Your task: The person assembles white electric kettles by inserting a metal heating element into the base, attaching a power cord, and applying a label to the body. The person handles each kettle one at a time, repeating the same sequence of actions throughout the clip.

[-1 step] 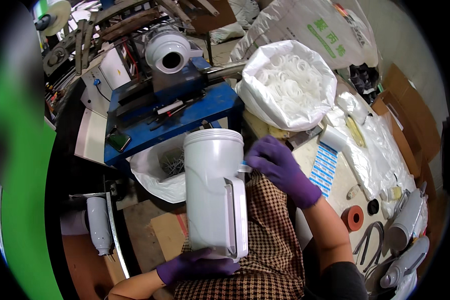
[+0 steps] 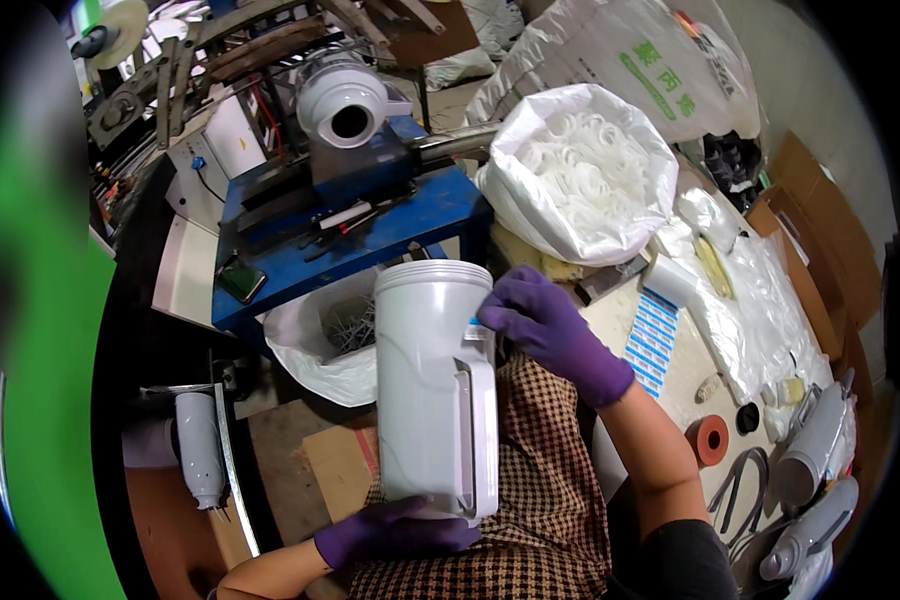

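A light grey plastic cylindrical housing (image 2: 420, 400) stands upright on my lap, its threaded rim up and its long handle on the right side. My left hand (image 2: 398, 530), in a purple glove, is wrapped around its lower end, with the fingers partly hidden beneath. Just above the handle, a small blue-and-white sticker (image 2: 477, 326) lies against the housing's wall. My right hand (image 2: 552, 335), also gloved in purple, has its fingers drawn together at the sticker's upper edge, touching the housing there.
A sheet of blue-and-white stickers (image 2: 650, 340) lies on the right-hand table beside an orange tape roll (image 2: 708, 440). Behind stands a white sack (image 2: 510, 215) of white plastic rings. A blue workbench (image 2: 370, 235) carries another grey housing (image 2: 345, 95); a bag of screws (image 2: 310, 370) hangs below.
My right hand has moved slightly left, bringing the sticker from the housing's side onto its wall. The left hand keeps its hold.
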The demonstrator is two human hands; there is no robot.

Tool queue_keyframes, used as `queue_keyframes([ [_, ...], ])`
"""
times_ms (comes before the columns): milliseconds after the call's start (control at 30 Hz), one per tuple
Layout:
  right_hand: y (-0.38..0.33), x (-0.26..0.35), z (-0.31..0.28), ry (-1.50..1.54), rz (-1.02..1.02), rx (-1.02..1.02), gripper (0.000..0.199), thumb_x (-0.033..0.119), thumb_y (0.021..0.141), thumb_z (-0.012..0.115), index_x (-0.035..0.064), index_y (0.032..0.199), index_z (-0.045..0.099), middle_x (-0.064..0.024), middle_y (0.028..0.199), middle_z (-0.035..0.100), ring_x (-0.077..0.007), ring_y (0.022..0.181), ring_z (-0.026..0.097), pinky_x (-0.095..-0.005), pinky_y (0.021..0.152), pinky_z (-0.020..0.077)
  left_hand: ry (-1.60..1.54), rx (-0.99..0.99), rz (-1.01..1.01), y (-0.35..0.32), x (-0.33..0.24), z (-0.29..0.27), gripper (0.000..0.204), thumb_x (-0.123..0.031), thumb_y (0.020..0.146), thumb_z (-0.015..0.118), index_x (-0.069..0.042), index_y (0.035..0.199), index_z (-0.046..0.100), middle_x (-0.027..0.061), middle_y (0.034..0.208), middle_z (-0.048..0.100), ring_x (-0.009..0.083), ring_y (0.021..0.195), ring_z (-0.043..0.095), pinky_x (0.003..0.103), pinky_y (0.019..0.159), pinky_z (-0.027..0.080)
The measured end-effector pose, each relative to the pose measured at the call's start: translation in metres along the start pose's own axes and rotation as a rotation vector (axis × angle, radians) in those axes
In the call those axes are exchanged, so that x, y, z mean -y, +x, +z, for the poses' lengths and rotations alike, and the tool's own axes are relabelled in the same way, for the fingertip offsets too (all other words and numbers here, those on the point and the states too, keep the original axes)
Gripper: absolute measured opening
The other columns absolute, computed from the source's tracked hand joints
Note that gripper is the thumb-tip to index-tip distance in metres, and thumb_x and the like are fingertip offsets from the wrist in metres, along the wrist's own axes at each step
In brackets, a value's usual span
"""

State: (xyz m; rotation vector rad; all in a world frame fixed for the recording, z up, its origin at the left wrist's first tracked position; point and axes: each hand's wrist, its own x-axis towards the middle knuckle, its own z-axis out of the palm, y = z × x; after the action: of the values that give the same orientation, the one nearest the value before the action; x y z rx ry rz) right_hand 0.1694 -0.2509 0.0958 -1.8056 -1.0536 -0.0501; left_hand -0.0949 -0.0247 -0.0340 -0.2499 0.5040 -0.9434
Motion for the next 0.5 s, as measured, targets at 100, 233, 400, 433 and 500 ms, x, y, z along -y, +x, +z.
queue_keyframes([
  [100, 0.022, -0.013, 0.011, 0.032, 0.123, 0.069, 0.019, 0.021, 0.093, 0.069, 0.0035, 0.090, 0.073, -0.0098, 0.085, 0.061, -0.0247, 0.090, 0.054, -0.0366, 0.081, 0.0462, 0.183, -0.251, 0.050, -0.007, -0.003, 0.001, 0.075, -0.036, 0.103, 0.051, -0.003, 0.162, 0.020, 0.0146, 0.167, 0.025, 0.0237, 0.152, 0.030, 0.034, 0.127, 0.021],
  [233, 0.034, -0.009, 0.030, 0.021, 0.187, 0.056, 0.018, 0.024, 0.088, 0.075, 0.0067, 0.084, 0.075, -0.0093, 0.085, 0.058, -0.0234, 0.092, 0.056, -0.0360, 0.083, 0.0468, -0.945, 0.068, -0.194, -0.027, -0.006, -0.015, 0.075, -0.035, 0.102, 0.054, -0.002, 0.161, 0.022, 0.0148, 0.165, 0.028, 0.0262, 0.150, 0.032, 0.033, 0.125, 0.023],
  [400, 0.033, -0.024, 0.046, -0.560, -0.135, -0.381, 0.071, 0.032, 0.077, 0.085, 0.0151, 0.141, 0.059, -0.0193, 0.121, 0.058, -0.0350, 0.111, 0.060, -0.0427, 0.096, 0.0510, -1.967, 0.261, -0.946, -0.033, -0.005, -0.022, 0.086, -0.043, 0.092, 0.070, -0.002, 0.155, 0.028, 0.0187, 0.153, 0.039, 0.0359, 0.133, 0.044, 0.047, 0.113, 0.035],
  [433, 0.032, -0.048, 0.040, -0.062, 0.116, -0.206, 0.093, 0.036, 0.078, 0.086, 0.0098, 0.156, 0.041, -0.0246, 0.135, 0.056, -0.0357, 0.125, 0.057, -0.0428, 0.108, 0.0466, -2.227, 0.388, -1.147, -0.036, -0.001, -0.014, 0.082, -0.043, 0.090, 0.073, -0.004, 0.150, 0.035, 0.0201, 0.151, 0.041, 0.0367, 0.129, 0.047, 0.049, 0.108, 0.039],
  [500, 0.030, -0.071, 0.045, 0.130, 0.295, -0.083, 0.096, 0.041, 0.082, 0.085, 0.0026, 0.156, 0.038, -0.0272, 0.142, 0.056, -0.0354, 0.130, 0.058, -0.0410, 0.111, 0.0442, -2.615, 0.803, -1.832, -0.043, 0.012, 0.001, 0.074, -0.043, 0.085, 0.080, -0.008, 0.141, 0.047, 0.0228, 0.147, 0.043, 0.0384, 0.120, 0.054, 0.053, 0.100, 0.045],
])
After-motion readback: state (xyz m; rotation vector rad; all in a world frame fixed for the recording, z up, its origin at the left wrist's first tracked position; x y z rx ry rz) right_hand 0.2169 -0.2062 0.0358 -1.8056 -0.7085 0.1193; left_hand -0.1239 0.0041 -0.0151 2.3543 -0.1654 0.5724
